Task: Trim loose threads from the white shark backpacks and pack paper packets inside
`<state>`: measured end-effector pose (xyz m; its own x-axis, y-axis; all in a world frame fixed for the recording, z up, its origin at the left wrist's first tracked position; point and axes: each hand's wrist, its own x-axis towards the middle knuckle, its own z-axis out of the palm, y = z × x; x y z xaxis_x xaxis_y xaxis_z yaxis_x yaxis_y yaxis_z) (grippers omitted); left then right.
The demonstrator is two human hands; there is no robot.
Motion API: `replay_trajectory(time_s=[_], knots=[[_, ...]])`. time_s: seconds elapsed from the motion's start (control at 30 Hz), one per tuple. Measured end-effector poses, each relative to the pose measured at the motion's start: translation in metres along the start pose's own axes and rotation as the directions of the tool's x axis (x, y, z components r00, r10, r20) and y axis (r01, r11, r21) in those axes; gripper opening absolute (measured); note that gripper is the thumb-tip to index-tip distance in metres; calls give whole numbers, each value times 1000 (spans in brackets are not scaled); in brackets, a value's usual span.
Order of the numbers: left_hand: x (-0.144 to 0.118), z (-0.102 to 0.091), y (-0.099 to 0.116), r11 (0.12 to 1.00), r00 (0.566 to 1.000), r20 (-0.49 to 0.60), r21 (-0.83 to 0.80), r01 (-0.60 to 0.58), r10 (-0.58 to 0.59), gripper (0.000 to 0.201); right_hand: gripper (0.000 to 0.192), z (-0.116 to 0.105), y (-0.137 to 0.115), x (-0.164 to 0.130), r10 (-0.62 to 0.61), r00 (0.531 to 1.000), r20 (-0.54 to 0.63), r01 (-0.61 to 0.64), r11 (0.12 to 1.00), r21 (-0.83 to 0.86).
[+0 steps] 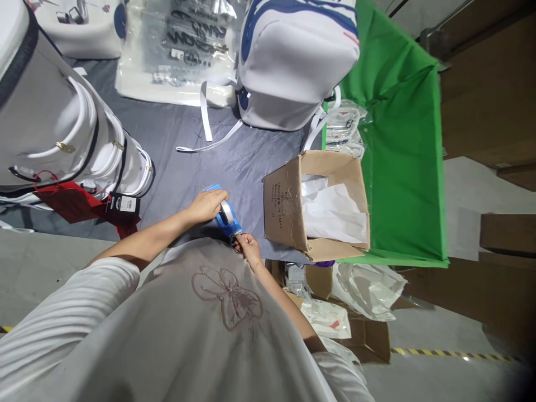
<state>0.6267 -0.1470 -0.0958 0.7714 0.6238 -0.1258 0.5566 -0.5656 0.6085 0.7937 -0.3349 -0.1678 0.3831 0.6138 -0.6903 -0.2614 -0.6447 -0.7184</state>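
My left hand grips a blue tape dispenser with a roll of clear tape, held just above the grey table cover near my chest. My right hand pinches the dispenser's lower end, where the tape comes off; the fingers are closed there. An open cardboard box with white wrapping inside lies just right of both hands.
A large white bag stands behind the box, another white bag with red tags at the left. Plastic-wrapped packs lie at the back. Green cloth hangs at the right. Cartons and plastic bags sit on the floor below.
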Motion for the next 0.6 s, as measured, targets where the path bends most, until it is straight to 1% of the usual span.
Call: replay_trajectory(time_s=[0.1,0.2,0.3,0.33,0.4,0.47,0.57,0.6], knots=[[2,0,-3,999,1000,-1,-26,31,-31,39,63,-4,4,4,-26,1000,-8,26,999,-44],[5,-2,-6,998,999,-17,-26,49,-49,42,58,-12,1,1,-76,995,-59,71,993,-89],[7,-5,-8,998,998,-29,-38,46,-47,45,47,-19,-5,-8,-172,975,-142,150,977,-152],[7,-5,-8,998,999,-28,-41,46,-47,45,42,-20,-8,-11,-210,967,-147,182,965,-187],[7,-5,-7,998,998,-23,-40,49,-50,43,33,-18,-15,-17,-282,951,-125,243,935,-259],[6,-5,-6,998,998,-28,-42,53,-54,42,28,-12,-23,-20,-377,922,-93,329,886,-327],[6,-6,-4,996,997,-56,-77,54,-58,42,28,-1,-38,-20,-522,852,-27,476,796,-373],[6,-7,-3,994,996,-68,-91,54,-61,41,30,3,-43,-18,-526,850,5,492,792,-361]])
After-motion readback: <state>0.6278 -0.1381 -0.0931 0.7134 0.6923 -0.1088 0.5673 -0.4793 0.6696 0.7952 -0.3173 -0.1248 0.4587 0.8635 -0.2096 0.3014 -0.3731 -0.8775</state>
